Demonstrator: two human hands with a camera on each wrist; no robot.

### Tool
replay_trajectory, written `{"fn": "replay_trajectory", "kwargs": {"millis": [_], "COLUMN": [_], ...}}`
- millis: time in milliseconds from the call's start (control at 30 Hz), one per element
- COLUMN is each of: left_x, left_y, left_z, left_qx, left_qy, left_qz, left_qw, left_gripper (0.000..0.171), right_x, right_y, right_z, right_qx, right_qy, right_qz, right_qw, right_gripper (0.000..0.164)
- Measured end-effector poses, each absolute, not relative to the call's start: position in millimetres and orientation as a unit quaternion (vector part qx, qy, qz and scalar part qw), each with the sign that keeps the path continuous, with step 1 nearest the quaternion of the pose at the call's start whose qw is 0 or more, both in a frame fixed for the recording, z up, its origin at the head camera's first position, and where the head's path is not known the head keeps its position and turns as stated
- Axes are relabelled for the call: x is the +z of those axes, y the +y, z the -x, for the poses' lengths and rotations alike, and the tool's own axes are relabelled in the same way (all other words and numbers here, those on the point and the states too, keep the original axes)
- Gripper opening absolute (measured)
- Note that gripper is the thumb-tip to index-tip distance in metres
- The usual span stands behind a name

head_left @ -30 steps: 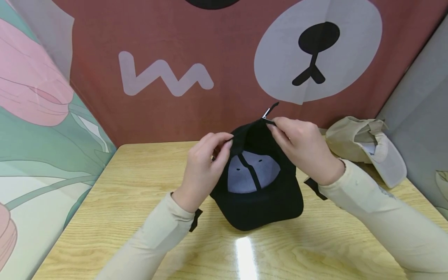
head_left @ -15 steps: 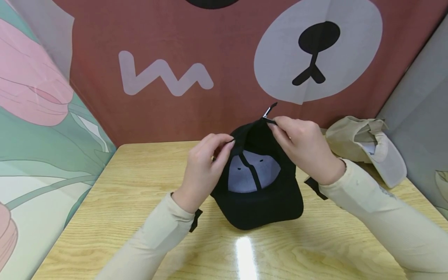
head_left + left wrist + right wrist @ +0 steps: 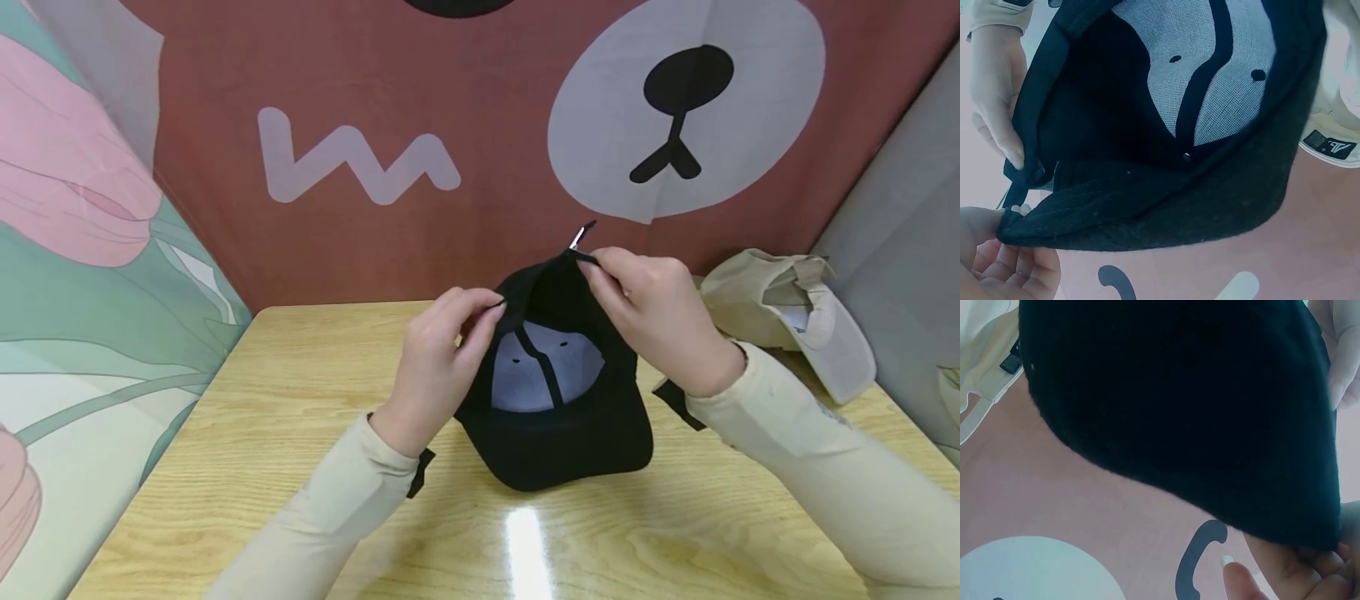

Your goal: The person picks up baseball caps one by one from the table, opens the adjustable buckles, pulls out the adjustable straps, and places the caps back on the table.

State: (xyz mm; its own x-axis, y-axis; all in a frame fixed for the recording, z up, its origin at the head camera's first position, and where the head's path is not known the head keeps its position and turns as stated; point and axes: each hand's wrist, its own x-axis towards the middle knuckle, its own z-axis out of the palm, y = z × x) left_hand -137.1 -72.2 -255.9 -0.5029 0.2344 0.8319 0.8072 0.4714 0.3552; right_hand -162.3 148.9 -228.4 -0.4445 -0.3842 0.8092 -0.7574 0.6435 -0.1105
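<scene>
A black baseball cap (image 3: 555, 450) stands tilted over the table, its brim toward me and its pale grey lining (image 3: 543, 367) showing. My left hand (image 3: 442, 358) pinches the cap's rear edge on the left between thumb and fingers. With thumb and fingertips, my right hand (image 3: 660, 317) pinches the black rear edge or strap on the right. A metal buckle (image 3: 577, 240) with a short strap end sticks up just beyond the right fingertips. The left wrist view looks into the cap's crown (image 3: 1210, 75); dark outer fabric (image 3: 1185, 412) fills much of the right wrist view.
A beige cap (image 3: 757, 304) lies at the back right of the wooden table (image 3: 300, 417), near the grey side wall (image 3: 900, 217). Behind the table hangs a reddish-brown cloth (image 3: 360, 258) with a bear design. A flower-patterned cloth (image 3: 82, 292) covers the left side.
Both hands keep their pinch on the black cap. Between the head frames the cap and hands shift only very slightly, and the whole view moves a little to the right.
</scene>
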Motion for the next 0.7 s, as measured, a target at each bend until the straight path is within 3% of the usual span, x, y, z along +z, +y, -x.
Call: {"fn": "replay_trajectory", "kwargs": {"millis": [700], "left_x": [-261.8], "left_y": [-73.9], "left_z": [140.2], "left_qx": [-0.413], "left_qy": [-0.771], "left_qz": [0.318], "left_qw": [0.366], "left_gripper": [0.006], "right_x": [-234.3], "right_y": [150.3], "right_z": [164.4], "right_qx": [0.225], "right_qy": [-0.814], "right_qz": [-0.351], "right_qw": [0.405], "right_gripper": [0.017]}}
